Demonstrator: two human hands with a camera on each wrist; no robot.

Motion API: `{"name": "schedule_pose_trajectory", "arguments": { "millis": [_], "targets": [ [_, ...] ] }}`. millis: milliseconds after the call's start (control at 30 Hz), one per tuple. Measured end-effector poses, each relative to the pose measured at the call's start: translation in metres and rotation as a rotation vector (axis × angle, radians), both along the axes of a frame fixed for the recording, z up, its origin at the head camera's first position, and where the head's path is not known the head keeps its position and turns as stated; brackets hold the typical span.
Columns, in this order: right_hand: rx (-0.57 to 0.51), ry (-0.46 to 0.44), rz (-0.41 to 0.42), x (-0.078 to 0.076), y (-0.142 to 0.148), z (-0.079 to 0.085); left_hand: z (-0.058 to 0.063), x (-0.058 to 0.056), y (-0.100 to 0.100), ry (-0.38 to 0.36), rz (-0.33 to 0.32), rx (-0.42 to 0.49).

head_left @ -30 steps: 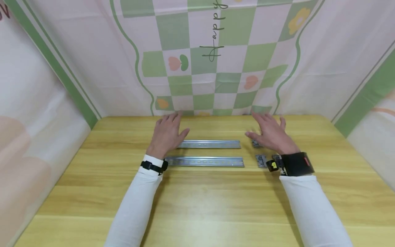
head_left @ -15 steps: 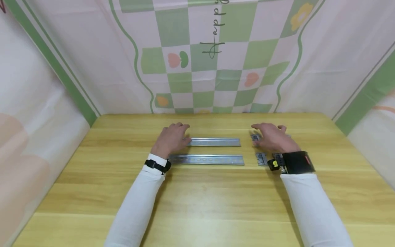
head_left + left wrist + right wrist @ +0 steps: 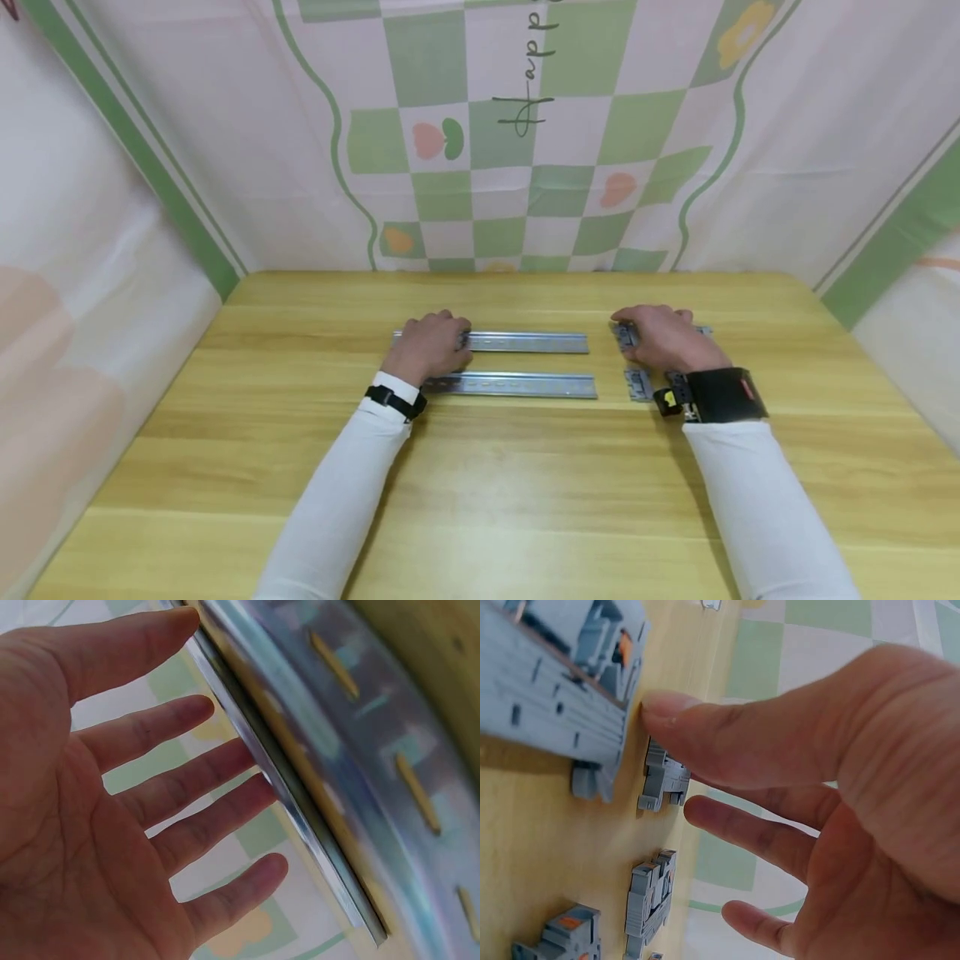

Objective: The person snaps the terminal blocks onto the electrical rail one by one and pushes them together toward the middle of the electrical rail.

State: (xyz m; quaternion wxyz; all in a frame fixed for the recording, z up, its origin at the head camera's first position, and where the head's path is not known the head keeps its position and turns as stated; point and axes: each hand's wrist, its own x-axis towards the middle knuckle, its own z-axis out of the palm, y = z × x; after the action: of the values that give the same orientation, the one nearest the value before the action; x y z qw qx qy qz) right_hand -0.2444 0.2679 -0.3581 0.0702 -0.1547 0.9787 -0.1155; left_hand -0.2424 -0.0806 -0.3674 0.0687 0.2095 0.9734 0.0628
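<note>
Two slotted silver DIN rails lie one behind the other on the table. My left hand [image 3: 429, 346] straddles the far DIN rail [image 3: 532, 342], thumb along its near edge and fingers over its far edge. In the left wrist view, the middle and ring fingertips dip behind that rail while the index tip stays in sight. The near DIN rail [image 3: 525, 384] runs under my left wrist. My right hand [image 3: 670, 337] is at a grey terminal block [image 3: 664, 780], the thumb on the near side and the index finger behind, its tip hidden.
More grey terminal blocks with orange parts lie around the right hand: one nearer block [image 3: 638, 385], one beyond the fingers [image 3: 649, 900], another at the lower left [image 3: 570, 934]. A patterned curtain [image 3: 502, 192] hangs behind the wooden table [image 3: 480, 500].
Both hands have come down from above the table's far part. The left has moved right onto the far rail, and the right has closed in around the far terminal block.
</note>
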Motion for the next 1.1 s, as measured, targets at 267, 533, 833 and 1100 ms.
{"name": "schedule_pose_trajectory", "arguments": {
  "millis": [267,533,833,1100],
  "targets": [
    [-0.017,0.026,-0.008,-0.001,0.000,-0.003,-0.004,0.003,0.008,0.038,0.001,-0.037],
    [-0.086,0.040,0.008,-0.001,-0.004,0.002,-0.006,0.004,0.013,0.066,0.035,-0.037],
    [-0.290,0.098,0.105,0.003,-0.018,0.019,-0.006,0.003,0.014,0.067,0.050,-0.030],
    [-0.504,0.138,0.094,0.009,-0.037,0.026,-0.006,0.002,0.014,0.059,0.049,-0.010]
  ]
}}
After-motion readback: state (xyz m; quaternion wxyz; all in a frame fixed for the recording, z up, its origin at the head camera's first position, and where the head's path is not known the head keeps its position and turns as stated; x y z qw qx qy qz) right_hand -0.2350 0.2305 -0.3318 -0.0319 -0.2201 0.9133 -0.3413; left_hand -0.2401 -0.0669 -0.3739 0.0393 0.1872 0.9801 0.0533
